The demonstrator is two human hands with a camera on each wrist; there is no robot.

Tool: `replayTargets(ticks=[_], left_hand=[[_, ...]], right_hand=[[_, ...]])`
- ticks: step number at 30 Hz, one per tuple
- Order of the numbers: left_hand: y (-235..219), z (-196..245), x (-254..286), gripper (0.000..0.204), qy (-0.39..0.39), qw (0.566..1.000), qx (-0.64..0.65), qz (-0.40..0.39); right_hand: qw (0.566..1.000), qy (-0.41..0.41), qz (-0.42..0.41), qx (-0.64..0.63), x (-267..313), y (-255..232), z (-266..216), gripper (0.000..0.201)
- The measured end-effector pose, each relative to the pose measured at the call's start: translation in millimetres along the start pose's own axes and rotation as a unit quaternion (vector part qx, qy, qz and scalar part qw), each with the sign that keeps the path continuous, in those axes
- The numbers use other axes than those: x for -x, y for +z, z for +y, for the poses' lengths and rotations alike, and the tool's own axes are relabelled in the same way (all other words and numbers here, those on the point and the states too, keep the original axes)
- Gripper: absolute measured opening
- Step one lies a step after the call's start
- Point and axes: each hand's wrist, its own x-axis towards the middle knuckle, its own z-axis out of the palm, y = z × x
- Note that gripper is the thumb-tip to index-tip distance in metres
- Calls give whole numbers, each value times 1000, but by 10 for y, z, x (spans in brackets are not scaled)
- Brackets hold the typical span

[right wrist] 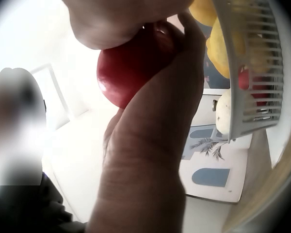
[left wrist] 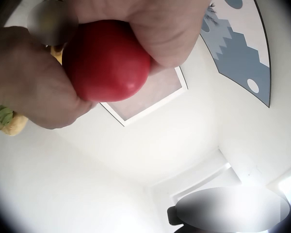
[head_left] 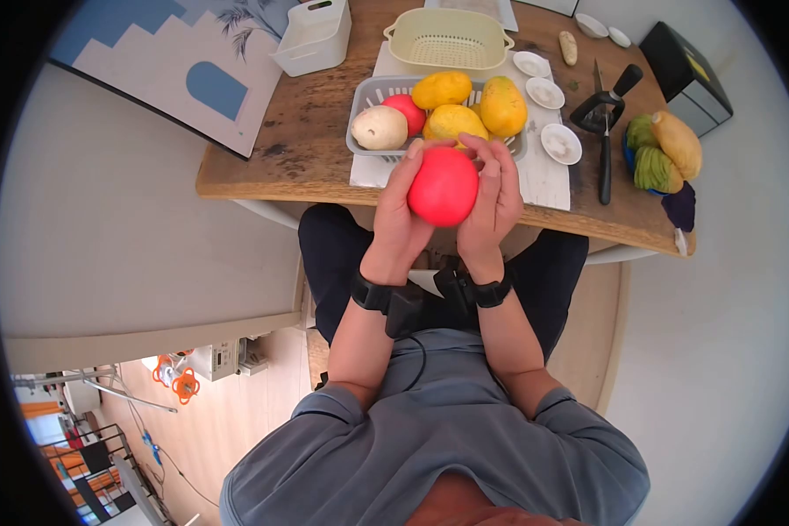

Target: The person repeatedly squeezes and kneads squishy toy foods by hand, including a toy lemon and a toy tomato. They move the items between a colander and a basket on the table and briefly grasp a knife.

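Between both palms I hold a smooth, red, round fruit (head_left: 444,186), raised just in front of the table's near edge. The left hand (head_left: 400,206) grips its left side, fingers bent up around it. From the other side the right hand (head_left: 493,197) grips it, its fingertips curled over the far top. Both wrist views show the red fruit (left wrist: 106,63) squeezed between the hands. Right behind them stands a grey slotted basket (head_left: 359,95) with several yellow fruits (head_left: 503,107), a whitish round one (head_left: 380,128) and another red one (head_left: 405,112).
A cream colander (head_left: 449,33) and a white bin (head_left: 314,39) stand farther back on the wooden table (head_left: 272,149). Small white dishes (head_left: 561,144) line the basket's right. Beyond them are a black-handled knife (head_left: 605,171), a black stand (head_left: 596,112) and a bowl of green and tan produce (head_left: 662,158).
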Motion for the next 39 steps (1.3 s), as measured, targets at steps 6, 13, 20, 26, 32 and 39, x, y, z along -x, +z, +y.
replayTargets(ticks=[6,13,20,26,32,39], left_hand=[[-82,-22,24,38,44,992,-102,51],[-17,54,57,48,5,974,-220,54],[-106,13,23,55,9,959,-284,6],[-82,-4,40,56,-54,959,-279,-2],[48,-120,3,45,-38,978,-203,10],[61,-128,14,34,92,958,-261,70]], right_hand=[[947,-223,-107,207,-64,84,-180,24],[938,-214,-212,173,-109,-17,-129,26],[987,-11,-159,-33,-52,-63,-20,19],[968,129,-39,-211,-23,-34,-99,21],[972,133,28,-192,-43,-38,-126,26],[959,-217,-79,161,-83,-3,-79,22]])
